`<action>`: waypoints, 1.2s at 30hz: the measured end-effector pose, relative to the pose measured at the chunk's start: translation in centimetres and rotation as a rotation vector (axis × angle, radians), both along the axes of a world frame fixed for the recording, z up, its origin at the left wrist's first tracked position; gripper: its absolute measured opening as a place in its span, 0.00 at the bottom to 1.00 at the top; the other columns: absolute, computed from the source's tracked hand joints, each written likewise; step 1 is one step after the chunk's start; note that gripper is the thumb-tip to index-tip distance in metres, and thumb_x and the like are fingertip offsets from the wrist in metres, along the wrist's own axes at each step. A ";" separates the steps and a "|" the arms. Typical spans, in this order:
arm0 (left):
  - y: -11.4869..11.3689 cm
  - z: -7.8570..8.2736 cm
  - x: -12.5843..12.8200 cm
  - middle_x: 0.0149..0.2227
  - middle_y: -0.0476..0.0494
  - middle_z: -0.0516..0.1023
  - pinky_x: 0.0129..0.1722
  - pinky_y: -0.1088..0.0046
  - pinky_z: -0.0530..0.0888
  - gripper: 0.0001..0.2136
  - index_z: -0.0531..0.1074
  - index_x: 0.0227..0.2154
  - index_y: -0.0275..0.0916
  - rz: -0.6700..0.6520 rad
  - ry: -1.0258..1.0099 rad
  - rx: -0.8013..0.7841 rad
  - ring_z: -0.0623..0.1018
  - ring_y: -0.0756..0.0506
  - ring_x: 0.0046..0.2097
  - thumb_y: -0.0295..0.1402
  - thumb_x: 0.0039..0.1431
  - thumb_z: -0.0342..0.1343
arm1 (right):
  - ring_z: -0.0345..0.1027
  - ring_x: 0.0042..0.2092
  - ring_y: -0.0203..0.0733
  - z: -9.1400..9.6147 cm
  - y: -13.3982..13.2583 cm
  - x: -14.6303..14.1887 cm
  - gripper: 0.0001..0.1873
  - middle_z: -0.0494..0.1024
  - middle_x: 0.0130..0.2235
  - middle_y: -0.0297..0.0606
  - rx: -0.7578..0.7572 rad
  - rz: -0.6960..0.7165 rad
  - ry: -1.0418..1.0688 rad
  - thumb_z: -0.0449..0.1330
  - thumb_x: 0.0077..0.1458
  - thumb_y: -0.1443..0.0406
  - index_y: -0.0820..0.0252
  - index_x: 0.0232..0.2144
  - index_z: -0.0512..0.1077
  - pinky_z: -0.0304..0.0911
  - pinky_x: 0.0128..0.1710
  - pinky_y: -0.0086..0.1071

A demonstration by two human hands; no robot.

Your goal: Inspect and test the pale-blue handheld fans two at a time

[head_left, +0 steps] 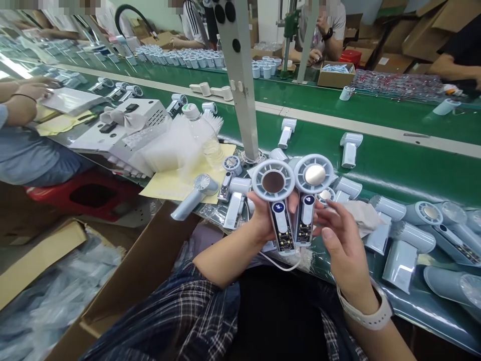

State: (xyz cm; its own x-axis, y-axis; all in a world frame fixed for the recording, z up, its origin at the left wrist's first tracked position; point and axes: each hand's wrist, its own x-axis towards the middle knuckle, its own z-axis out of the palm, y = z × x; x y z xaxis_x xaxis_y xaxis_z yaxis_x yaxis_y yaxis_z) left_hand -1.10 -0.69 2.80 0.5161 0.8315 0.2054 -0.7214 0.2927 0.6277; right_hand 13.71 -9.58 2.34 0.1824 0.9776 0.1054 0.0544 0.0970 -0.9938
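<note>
Handheld fan (281, 223) in closed grip of left hand (261, 220) at dial centre, display lit; second handheld fan (306, 218) just beside at three o'clock, by half-curled right hand (343, 243), hold unclear; beyond, crumpled cloth (363, 215) at three, plastic bottle (203, 133) between ten and eleven.

Handheld fans (278, 220) right of bottle (206, 135)
</note>
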 end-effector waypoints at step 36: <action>-0.6 0.0 0.8 0.36 0.33 0.83 0.35 0.61 0.81 0.46 0.62 0.19 0.41 0.040 0.115 0.085 0.85 0.30 0.45 0.87 0.27 0.53 | 0.82 0.52 0.53 -0.1 -0.2 -0.2 0.34 0.87 0.52 0.42 -0.113 0.243 0.084 0.67 0.67 0.48 0.48 0.70 0.69 0.78 0.55 0.47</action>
